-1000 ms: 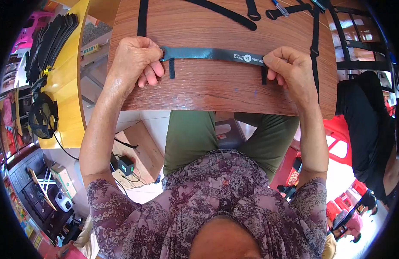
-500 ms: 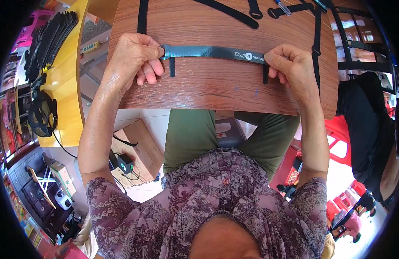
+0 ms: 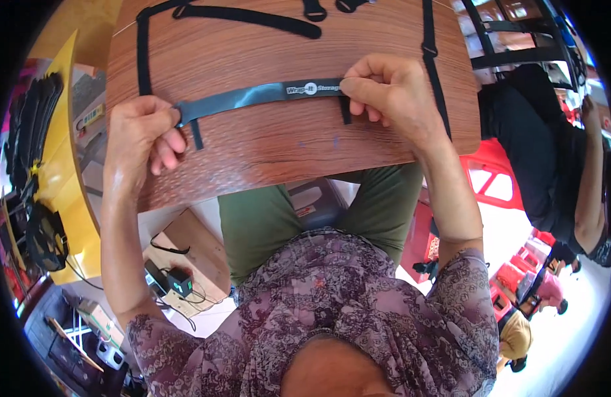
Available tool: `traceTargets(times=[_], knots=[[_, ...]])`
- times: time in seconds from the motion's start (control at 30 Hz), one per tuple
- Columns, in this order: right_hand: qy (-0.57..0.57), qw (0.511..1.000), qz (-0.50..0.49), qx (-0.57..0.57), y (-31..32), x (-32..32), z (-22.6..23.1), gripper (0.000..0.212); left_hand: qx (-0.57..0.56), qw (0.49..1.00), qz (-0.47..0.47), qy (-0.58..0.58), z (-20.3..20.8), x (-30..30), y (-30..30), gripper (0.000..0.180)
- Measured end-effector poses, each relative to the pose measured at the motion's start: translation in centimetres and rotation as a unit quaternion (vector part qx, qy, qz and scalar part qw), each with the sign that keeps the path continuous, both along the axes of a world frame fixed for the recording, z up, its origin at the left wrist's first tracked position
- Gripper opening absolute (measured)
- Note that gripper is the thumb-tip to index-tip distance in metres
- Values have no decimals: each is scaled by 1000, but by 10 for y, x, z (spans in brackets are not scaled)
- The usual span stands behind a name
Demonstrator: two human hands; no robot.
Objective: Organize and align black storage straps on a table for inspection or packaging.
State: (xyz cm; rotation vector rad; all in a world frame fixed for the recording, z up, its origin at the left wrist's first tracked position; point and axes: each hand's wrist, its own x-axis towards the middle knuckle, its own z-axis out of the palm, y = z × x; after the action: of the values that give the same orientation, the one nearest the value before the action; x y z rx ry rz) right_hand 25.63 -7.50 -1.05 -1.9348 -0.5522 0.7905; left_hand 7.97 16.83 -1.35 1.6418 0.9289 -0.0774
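A dark, glossy storage strap [image 3: 243, 97] with white print near its right part is stretched between my hands, above the brown wood-grain table [image 3: 266, 149]. My left hand [image 3: 145, 129] pinches its left end between thumb and forefinger, with the other fingers curled loosely below. My right hand [image 3: 389, 92] grips the right end the same way. A short black strip [image 3: 197, 134] shows below the strap near the left hand. Another short black strip [image 3: 346, 110] shows beside the right fingertips. Whether these strips are joined to the strap, I cannot tell.
Black straps lie on the table: a long one [image 3: 252, 18] at the back, one [image 3: 143, 56] at the left, one [image 3: 434, 73] at the right. On the left, a yellow table [image 3: 71, 198] carries a pile of black straps [image 3: 38, 126]. A person in black [image 3: 530, 152] stands at the right.
The whole view has turned and shifted, so the table appears further left and tilted. Both hands keep their pinch on the strap, which stays stretched between them.
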Motion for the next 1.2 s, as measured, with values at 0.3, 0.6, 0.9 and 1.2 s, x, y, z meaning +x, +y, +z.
traceTargets(times=[0.3, 0.6, 0.9, 1.2], knots=[[-16, 1000, -24, 9, 1, 7, -2, 12, -3, 1000, 16, -11, -3, 3, -3, 12], [-61, 997, -3, -40, 4, 12, -8, 15, -3, 1000, 19, -10, -4, 1, -2, 12], [-91, 994, 17, -51, 4, 14, -9, 12, 1, 1000, 15, -8, -2, 4, -1, 13], [-78, 995, 2, -64, 4, 13, -5, 13, 7, 1000, 12, -4, -2, 4, -3, 12]])
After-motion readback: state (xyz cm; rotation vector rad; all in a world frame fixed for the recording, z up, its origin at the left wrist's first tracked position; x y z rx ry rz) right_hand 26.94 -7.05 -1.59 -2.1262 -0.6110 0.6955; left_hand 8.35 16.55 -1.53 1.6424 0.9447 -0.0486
